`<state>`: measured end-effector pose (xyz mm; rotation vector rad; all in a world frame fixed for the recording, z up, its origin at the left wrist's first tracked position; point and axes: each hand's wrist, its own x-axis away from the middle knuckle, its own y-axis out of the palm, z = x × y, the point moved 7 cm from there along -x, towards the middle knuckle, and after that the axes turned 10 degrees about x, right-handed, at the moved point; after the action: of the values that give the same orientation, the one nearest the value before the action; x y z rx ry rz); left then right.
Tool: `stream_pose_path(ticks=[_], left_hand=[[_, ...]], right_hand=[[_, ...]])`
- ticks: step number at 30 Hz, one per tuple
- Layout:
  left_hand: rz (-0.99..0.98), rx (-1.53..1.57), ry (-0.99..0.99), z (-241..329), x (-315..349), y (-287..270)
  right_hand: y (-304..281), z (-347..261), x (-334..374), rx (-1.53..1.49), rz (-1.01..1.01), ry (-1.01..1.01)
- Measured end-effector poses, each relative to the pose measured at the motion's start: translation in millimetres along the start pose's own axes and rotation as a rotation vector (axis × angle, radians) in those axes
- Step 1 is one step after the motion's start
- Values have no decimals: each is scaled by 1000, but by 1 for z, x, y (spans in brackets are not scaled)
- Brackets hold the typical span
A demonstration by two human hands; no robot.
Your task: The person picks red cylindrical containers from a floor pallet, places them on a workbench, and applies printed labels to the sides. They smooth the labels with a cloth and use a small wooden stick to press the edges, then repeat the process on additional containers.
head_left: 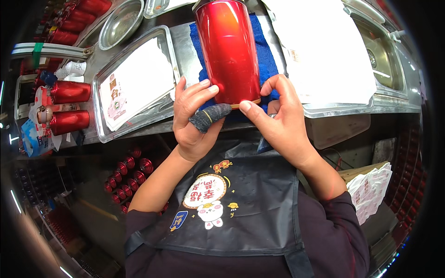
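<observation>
A glossy red bottle-shaped vessel (229, 51) with a gold rim lies on a blue cloth (265, 55), its rim end toward me. My left hand (194, 113) holds its left side, fingertips on the red surface and the thumb, in a dark grey knitted finger cover (209, 118), at the gold rim. On the other side my right hand (282, 116) has its thumb pressed on the rim and its bent index finger beside the vessel. A dark, narrow object (264, 146) shows below the right palm; its kind and how it is held are hidden.
To the left stands a metal tray (96, 99) with printed white sheets, with a steel bowl (121, 24) behind it. A large stack of white sheets (329, 55) lies right, before a sink (384, 51). Red cups (69, 121) stick out at the far left.
</observation>
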<state>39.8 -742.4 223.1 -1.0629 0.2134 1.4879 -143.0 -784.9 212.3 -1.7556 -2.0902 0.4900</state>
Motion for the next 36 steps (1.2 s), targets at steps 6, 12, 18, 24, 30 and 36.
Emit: stream_pose_path(ticks=[6,12,18,24,30,36], left_hand=[[-84,-110,77,8,-10,3],[-88,-107,69,8,-9,2],[-103,-101,96,10,-9,3],[-113,-133,100,12,-13,7],[-148,-166,134,14,-13,6],[-174,-218,119,13,-15,8]], right_hand=[[1,16,-1,-290,-117,157],[2,12,2,-249,-85,129],[4,4,0,-78,-31,-60],[5,12,-1,-216,-82,32],[7,13,-2,-196,-74,75],[9,12,-3,-199,-45,-26]])
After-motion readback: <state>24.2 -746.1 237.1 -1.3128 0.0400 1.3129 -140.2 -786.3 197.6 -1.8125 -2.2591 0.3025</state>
